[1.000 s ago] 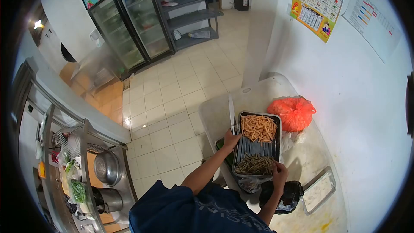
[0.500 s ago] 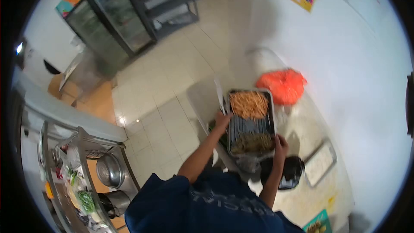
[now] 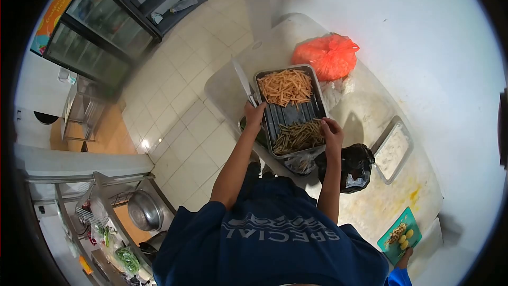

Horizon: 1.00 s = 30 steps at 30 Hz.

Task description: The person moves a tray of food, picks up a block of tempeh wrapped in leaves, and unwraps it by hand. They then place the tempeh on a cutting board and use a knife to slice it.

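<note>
A metal tray holds orange-brown strips at its far end and greenish-brown strips at its near end, with bare ridged metal between them. My left hand is closed on the handle of a knife at the tray's left edge, its blade pointing away. At the right edge, my right hand has its fingers pinched together beside the greenish-brown strips. Whether those fingers hold the rim or a strip is too small to tell.
A red plastic bag lies behind the tray on the table. To the right are a black bag and a shallow container. Another person's hand touches a green board at lower right.
The view has shifted, so the tray and both hands appear higher and further left. The green board shows more fully, and another person's hand and blue sleeve have come into view.
</note>
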### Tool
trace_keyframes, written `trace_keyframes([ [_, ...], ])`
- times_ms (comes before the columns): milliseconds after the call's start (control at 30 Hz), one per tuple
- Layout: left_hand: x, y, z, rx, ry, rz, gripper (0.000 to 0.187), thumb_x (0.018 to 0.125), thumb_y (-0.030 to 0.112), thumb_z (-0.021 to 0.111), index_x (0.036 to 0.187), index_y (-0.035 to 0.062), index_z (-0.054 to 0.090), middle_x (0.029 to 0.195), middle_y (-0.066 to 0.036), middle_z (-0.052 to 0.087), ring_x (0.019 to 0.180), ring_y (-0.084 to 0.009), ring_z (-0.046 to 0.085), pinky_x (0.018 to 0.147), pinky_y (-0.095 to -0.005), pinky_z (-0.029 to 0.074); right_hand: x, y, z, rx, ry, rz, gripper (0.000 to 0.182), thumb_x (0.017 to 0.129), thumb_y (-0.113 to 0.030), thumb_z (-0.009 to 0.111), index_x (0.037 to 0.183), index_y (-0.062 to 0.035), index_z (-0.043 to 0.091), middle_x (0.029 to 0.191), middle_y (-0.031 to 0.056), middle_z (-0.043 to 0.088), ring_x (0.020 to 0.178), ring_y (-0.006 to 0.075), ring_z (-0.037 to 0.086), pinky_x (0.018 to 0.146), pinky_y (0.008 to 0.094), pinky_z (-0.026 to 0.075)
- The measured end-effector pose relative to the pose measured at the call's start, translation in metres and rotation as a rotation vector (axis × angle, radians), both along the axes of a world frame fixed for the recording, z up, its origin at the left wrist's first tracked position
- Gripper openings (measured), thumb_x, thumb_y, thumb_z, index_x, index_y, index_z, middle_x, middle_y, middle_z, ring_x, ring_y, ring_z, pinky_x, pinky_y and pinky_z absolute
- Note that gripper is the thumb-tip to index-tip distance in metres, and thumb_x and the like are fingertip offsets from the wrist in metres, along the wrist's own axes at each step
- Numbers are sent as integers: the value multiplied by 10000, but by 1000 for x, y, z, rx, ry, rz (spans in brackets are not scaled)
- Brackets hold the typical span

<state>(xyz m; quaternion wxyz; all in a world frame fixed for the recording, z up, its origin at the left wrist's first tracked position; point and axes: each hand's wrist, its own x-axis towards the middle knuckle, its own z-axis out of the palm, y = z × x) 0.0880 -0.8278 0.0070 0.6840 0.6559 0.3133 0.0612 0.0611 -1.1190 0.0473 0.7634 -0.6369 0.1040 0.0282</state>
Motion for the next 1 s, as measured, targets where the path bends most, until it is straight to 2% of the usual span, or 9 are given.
trace_keyframes([
  [300,-5,-10,33,7,23,51,320,849,43,660,1149,-8,558,1032,-120,625,959,-255,622,843,-417,479,-3,-21,-13,-223,36,202,219,949,-141,664,1130,-20,670,891,33,679,692,78,572,607,230,456],
  [367,-1,-6,22,25,42,38,325,849,47,664,1151,-7,559,1028,-117,625,958,-253,623,841,-417,479,-6,-38,-14,1236,-281,234,299,989,-212,602,1253,-71,606,1035,47,682,672,78,546,588,220,457],
  [400,-1,-4,16,43,71,18,329,849,51,668,1154,-6,559,1023,-115,624,957,-252,623,839,-418,480,-7,-35,-11,1236,-283,234,299,989,-212,602,1253,-71,606,1035,47,682,672,78,546,588,220,457],
  [467,-1,-3,11,18,53,20,326,850,54,669,1151,-6,559,1022,-112,625,946,-246,624,835,-416,479,-15,-23,7,1078,-251,-60,352,1016,-271,546,1325,-102,542,1174,54,657,659,77,520,550,207,447],
  [600,-1,-4,15,30,21,51,316,846,56,672,1135,-6,560,994,-95,625,899,-223,622,808,-404,481,-4,5,15,22,-22,55,210,953,-124,644,1154,-66,658,965,14,714,672,60,559,508,212,414],
  [667,-3,-6,22,47,36,52,302,848,59,669,1121,-6,560,976,-90,624,882,-218,619,796,-400,480,-2,12,17,-44,-65,-33,180,911,-72,684,1087,-33,679,806,8,699,662,73,578,533,245,432],
  [733,-5,-5,24,67,58,45,287,850,62,667,1108,-5,560,959,-85,623,865,-213,615,783,-395,479,-5,9,11,-720,-114,-73,199,919,-99,675,1101,-19,668,898,59,691,769,158,631,623,294,495],
  [833,-4,-2,18,21,6,11,262,851,64,665,1087,1,569,937,-81,621,863,-210,612,780,-390,477,0,8,-13,-968,-404,-173,244,927,-131,662,1146,-23,664,1058,126,662,777,203,606,724,360,495],
  [1000,0,6,16,17,31,-9,222,833,40,657,1042,9,589,923,-68,621,846,-199,608,775,-382,475,3,4,-13,-885,-133,-72,238,943,-149,623,1129,-8,668,1160,178,607,1039,336,613,829,419,514],
])
